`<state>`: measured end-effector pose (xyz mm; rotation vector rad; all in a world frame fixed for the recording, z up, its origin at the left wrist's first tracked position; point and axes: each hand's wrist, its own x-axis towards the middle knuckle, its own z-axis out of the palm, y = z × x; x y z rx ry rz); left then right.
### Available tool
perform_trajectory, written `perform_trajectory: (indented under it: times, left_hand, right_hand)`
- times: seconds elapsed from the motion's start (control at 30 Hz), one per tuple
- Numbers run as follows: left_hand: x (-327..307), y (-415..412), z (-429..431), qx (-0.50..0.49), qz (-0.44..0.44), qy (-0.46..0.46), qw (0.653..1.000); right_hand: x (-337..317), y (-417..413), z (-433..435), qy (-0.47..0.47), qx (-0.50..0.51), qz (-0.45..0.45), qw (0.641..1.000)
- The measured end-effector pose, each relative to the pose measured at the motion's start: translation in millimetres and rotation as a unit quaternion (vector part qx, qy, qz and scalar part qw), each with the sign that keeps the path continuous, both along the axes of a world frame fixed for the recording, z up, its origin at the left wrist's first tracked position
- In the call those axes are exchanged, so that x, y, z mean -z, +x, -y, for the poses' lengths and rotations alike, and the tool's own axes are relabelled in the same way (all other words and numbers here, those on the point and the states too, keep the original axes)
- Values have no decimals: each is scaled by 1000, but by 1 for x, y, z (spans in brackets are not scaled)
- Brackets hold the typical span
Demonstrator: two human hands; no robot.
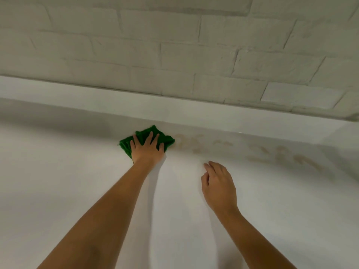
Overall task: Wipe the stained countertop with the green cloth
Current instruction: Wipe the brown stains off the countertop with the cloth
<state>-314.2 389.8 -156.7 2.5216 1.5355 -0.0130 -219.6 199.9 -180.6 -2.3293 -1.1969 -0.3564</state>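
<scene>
A folded green cloth (164, 137) lies on the white countertop (68, 181) near its back edge. My left hand (147, 149) presses flat on the cloth with fingers spread and straight. Brownish stains (196, 143) run in a band to the right of the cloth, with more stains (279, 155) farther right. My right hand (218, 185) rests on the counter below the stains, fingers loosely bent, holding nothing.
A low white upstand (136, 105) runs along the back of the counter. Above it rises a white brick wall (174, 45). Nothing else stands on the counter in view.
</scene>
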Motion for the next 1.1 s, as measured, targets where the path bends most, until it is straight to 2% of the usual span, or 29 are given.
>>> perform_trajectory:
  times: [0.2, 0.33, 0.5, 0.63, 0.87, 1.0, 1.1]
  left_hand:
    - [-3, -10, 10, 164, 38, -8, 986]
    - [-10, -19, -15, 90, 74, -26, 993]
    - [1, 6, -33, 21, 48, -13, 999]
    - [3, 27, -23, 56, 37, -1, 998]
    - [5, 23, 33, 201, 64, -4, 977]
    - [-2, -4, 38, 213, 64, -13, 975]
    - [1, -13, 33, 184, 61, 6, 981]
  right_hand:
    - [0, -1, 3, 0, -10, -6, 1000]
    - [-1, -2, 3, 8, -6, -14, 1000]
    - [1, -1, 2, 17, -10, -14, 1000]
    - [-1, 2, 0, 7, -11, -19, 1000]
    - [-2, 4, 2, -11, -17, -26, 999]
    - [-6, 9, 2, -24, -35, -28, 999]
    - [-8, 22, 5, -31, -35, -30, 998]
